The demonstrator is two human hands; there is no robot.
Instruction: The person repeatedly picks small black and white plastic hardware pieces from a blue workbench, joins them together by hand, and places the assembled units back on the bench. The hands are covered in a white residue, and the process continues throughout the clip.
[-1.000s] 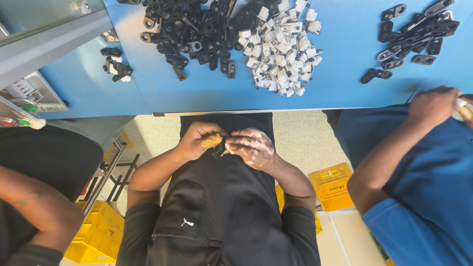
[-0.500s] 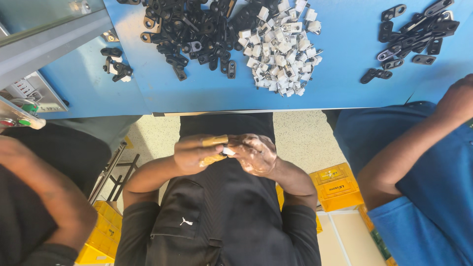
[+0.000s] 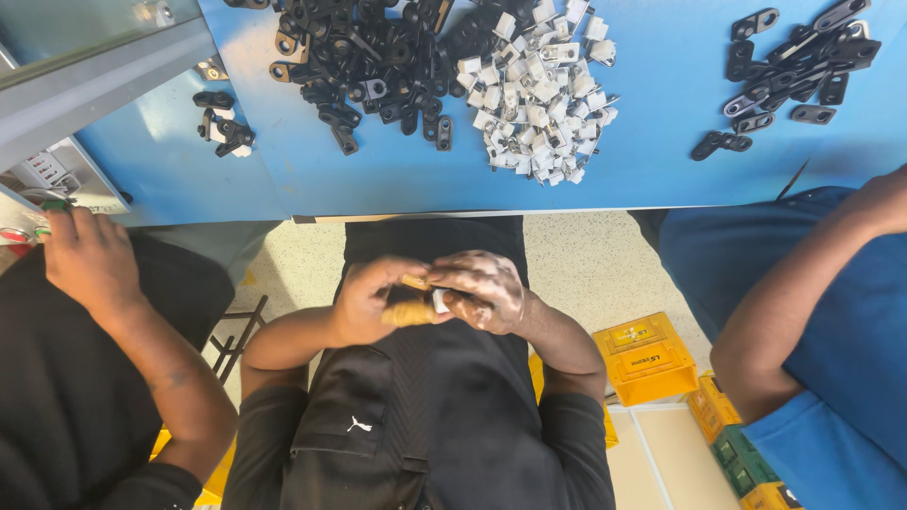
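Note:
My left hand [image 3: 367,302] and my right hand [image 3: 484,288] meet over my lap, just below the edge of the blue table [image 3: 397,184]. Between their fingertips they pinch a small white part [image 3: 441,300]. Tan covers sit on my left thumb and fingers. My right hand has pale dust on its back. What else lies between the fingers is hidden. A heap of the same white parts [image 3: 539,85] lies on the table straight ahead, beside a heap of black brackets [image 3: 368,57].
A small cluster of black-and-white pieces [image 3: 225,127] lies at the table's left, more black brackets [image 3: 794,66] at its right. A co-worker's hand [image 3: 85,255] rests by a grey control box [image 3: 57,175]. Another co-worker's arm [image 3: 803,283] is on the right. Yellow crates [image 3: 652,357] stand on the floor.
My hands stayed together over my lap, turning the part slightly. The left co-worker's hand rose to the control box. The right co-worker's arm moved up and to the right.

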